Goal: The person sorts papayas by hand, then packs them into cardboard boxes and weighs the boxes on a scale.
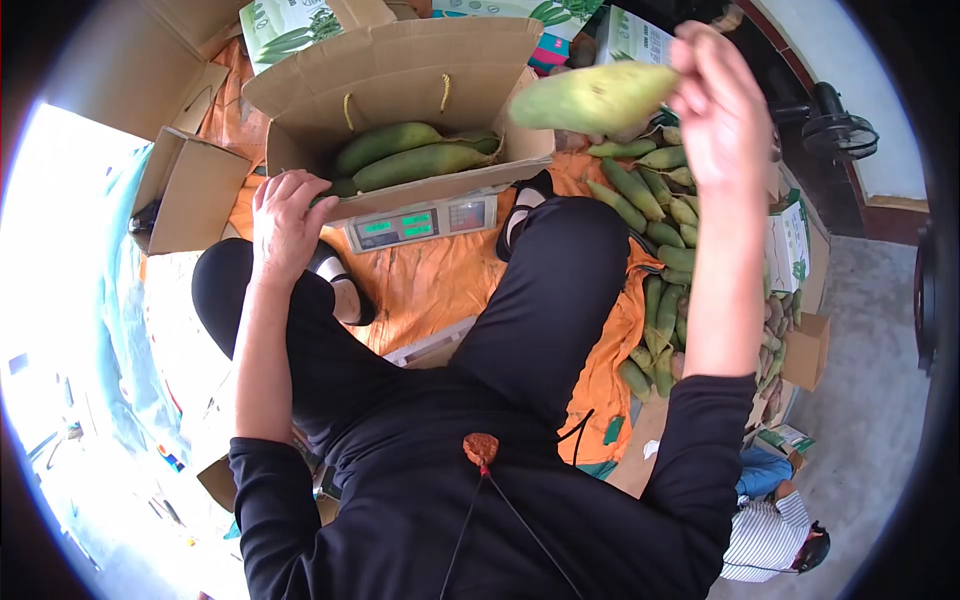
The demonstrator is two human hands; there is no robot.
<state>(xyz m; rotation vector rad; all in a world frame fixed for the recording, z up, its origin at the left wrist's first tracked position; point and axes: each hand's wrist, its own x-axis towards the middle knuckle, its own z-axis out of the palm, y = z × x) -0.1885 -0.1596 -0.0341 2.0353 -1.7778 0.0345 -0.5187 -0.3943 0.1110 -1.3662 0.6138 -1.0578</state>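
My right hand grips one end of a pale green radish-like vegetable, raised to the right of an open cardboard box. Inside the box lie several long green vegetables. At the box's front left edge rests my left hand, its fingers apart and holding nothing. The box stands on a scale with lit green displays, whose digits are too small to read. A pile of similar green vegetables lies to the right, beyond my knee.
An orange sheet covers the floor. A smaller open carton stands at the left. Printed boxes are at the back. At the right are a black fan and, lower down, another person in a striped top.
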